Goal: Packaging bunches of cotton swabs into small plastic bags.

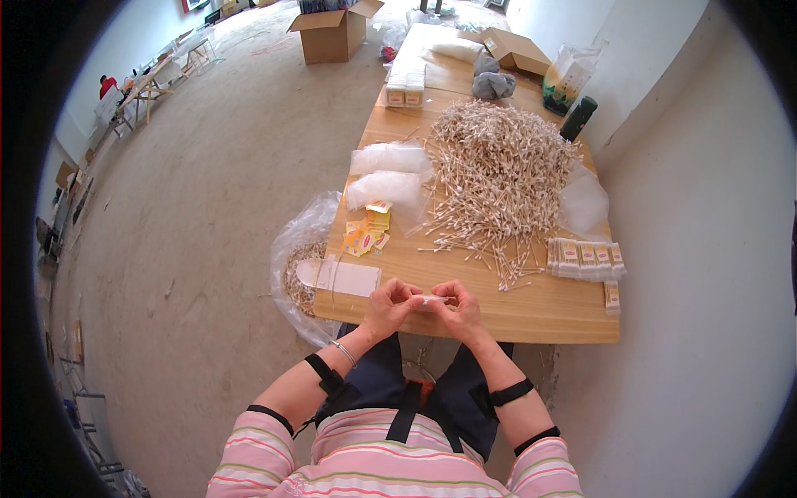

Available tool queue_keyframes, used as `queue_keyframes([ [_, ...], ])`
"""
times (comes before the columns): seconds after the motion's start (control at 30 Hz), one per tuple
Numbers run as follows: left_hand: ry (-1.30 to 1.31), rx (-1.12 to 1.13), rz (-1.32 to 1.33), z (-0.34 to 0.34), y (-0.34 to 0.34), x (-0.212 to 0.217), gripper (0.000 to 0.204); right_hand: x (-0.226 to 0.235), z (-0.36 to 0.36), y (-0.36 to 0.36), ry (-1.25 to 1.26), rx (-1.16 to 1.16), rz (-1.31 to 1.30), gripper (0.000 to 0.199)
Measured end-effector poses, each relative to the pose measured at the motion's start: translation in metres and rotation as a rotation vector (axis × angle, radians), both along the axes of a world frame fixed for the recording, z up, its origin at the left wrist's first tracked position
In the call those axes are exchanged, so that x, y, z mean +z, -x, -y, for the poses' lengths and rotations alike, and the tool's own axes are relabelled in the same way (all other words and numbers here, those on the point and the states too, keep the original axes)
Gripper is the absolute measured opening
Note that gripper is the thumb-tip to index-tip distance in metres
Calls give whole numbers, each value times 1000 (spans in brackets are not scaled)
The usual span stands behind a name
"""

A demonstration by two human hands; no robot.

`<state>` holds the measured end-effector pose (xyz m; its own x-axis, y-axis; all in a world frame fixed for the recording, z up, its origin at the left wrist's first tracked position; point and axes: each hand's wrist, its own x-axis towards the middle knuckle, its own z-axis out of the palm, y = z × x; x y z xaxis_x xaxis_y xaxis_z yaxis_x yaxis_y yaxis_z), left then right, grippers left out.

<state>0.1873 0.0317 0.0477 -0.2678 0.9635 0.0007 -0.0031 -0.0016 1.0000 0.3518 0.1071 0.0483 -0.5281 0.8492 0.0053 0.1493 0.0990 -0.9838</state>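
White small pale piece, held between two hands

Item: one small pale piece (432,300); its exact kind cannot be told. It is held over the wooden table (552,317), just inside the near edge, and is taken as the clock's centre, with twelve pointing away from the wearer.

Grip: the left side is pinched between thumb and fingers by the left hand (390,307); the right side is pinched likewise by the right hand (461,310).

Surroundings: cotton swabs (498,166) are heaped at one o'clock, with strays scattered toward three. Clear bags (384,189) are stacked at eleven. Yellow cards (364,238) are strewn between ten and eleven. One white board (357,280) is laid at half past nine. Packets (585,259) are lined up between two and three.

Handling, as judged: pressure is best confined to the fingertips, since thin material may be creased by a hard squeeze. Pull is best matched on both sides, so that twisting is avoided. Low height over the wood is advised, so that anything dropped is caught. Contact with the nearby board is best avoided.
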Motion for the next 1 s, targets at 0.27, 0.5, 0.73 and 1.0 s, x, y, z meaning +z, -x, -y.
queue_keyframes([
  [0.27, 72, -82, -16, -1, 1, 6, 12, -6, -1, -3, 140, 81, -67, 13],
  [0.5, 109, -8, 21, -4, -5, 0, 14, -7, 0, 3, 88, 54, -54, 7],
  [0.73, 117, -106, 318, -7, -1, -6, 8, -11, -2, 4, 236, 55, -160, 4],
  [1.0, 142, -81, 310, -8, -4, -3, 5, -6, -7, -2, 280, 105, -228, 3],
])
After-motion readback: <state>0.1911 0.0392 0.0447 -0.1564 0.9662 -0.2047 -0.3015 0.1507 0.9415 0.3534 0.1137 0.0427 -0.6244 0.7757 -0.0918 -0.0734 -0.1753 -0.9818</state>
